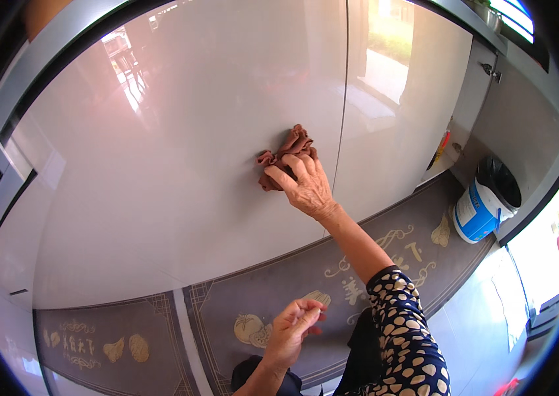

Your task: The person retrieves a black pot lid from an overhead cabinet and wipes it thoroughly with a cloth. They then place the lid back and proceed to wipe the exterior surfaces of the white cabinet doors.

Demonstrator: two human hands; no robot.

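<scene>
A crumpled reddish-brown cloth (295, 142) is pressed against a glossy, pale cabinet door (175, 163). My right hand (309, 188) grips it from below with bent fingers, close to the left of the vertical seam between two doors. Part of the cloth is hidden under the palm. Lower down, my left hand (295, 324) hangs in front of my body above a floor mat, touching neither cloth nor door. Its fingers are curled towards the thumb, and no object shows in it.
On the right, a cabinet door (408, 99) stands ajar beside a cabinet interior (517, 109). A white and blue bucket (479, 210) with a black liner stands there. Two dark patterned mats (259, 297) lie along the cabinet base. A countertop edge (76, 37) runs above.
</scene>
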